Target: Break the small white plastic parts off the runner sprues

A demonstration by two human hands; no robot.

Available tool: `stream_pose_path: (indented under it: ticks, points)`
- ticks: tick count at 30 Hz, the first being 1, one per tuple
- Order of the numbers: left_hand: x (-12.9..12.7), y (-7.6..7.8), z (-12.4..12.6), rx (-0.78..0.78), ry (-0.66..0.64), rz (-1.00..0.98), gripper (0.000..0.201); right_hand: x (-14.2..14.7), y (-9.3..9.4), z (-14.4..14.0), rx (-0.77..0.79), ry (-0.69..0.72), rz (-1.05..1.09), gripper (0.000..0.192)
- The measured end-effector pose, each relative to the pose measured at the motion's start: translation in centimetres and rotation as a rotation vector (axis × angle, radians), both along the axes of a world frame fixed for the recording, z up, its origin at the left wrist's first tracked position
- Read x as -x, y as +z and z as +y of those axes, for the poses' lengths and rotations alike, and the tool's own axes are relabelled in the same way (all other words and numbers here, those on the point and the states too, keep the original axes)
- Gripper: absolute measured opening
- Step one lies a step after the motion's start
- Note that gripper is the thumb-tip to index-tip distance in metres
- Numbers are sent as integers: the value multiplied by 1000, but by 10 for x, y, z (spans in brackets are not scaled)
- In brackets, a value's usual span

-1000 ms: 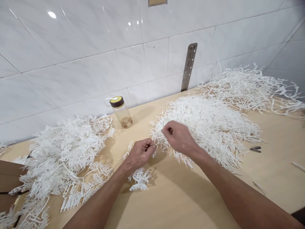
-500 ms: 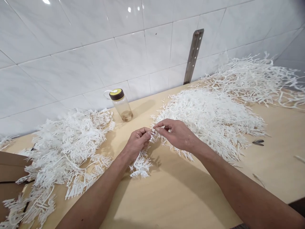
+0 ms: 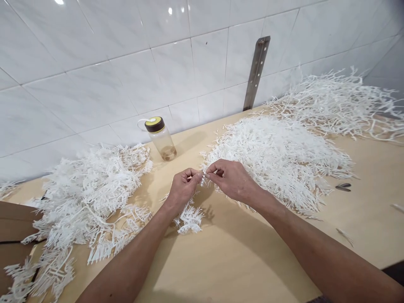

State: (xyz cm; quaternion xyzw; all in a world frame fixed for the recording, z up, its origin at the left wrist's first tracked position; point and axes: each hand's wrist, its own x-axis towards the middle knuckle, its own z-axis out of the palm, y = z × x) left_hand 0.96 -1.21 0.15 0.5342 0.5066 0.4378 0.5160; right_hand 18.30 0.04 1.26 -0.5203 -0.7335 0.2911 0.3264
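Wooden table point(image 3: 240, 261), tiled wall point(image 3: 94, 75) | bottle point(image 3: 161, 139) at 11 o'clock, brown residue inside | left hand point(image 3: 182, 190), right hand point(image 3: 232, 180) together, pinching white plastic piece point(image 3: 203, 178) at centre | pile point(image 3: 277, 155) at 2 o'clock

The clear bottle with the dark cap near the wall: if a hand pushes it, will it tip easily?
Probably. The bottle stands upright, tall for its base, and looks nearly empty, so likely light. Once down, its round body would probably roll.
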Motion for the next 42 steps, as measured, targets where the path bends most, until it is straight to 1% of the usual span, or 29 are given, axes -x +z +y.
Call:
stream_pose_path:
  ticks: [5,11,13,15,17,19,21,23,26,30,32,35,38,40,42]
  points:
    - [0,-2,1,6,-22,17,41,0,-2,0,88,-5,-28,11]
    - [3,-9,4,-30,-67,46,38,-4,-1,2,94,51,-18,16]
    - [4,-10,4,-51,-94,80,38,-4,-2,2,33,42,-36,15]
    - [4,-9,4,-58,-139,107,38,0,-4,0,-91,18,-77,13]
    - [4,-6,4,-37,-175,105,38,5,-6,-1,-212,-3,-144,15]
    - [4,-2,2,-11,-177,75,38,8,-8,0,-276,-21,-220,17]
    - [4,1,0,1,-178,39,39,6,-9,4,-306,-89,-270,19]
    - [3,3,-2,0,-180,3,39,-2,-7,10,-339,-227,-274,21]
    - [3,1,-1,-1,-119,-43,40,-19,-2,18,-467,-341,-177,17]
    - [4,-4,4,35,-21,-114,40,-31,1,19,-512,-401,-103,8]
    - [4,-6,6,52,1,-137,41,-31,1,18,-513,-402,-100,7]
    - [4,-7,6,68,10,-155,41,-27,1,14,-503,-377,-102,15]
    - [2,-9,6,70,17,-173,40,-18,0,9,-484,-316,-53,17]
    - [2,-8,6,77,21,-182,40,-10,-1,4,-401,-216,12,16]
    - [1,-7,6,92,5,-199,41,-2,-3,1,-253,-104,56,17]
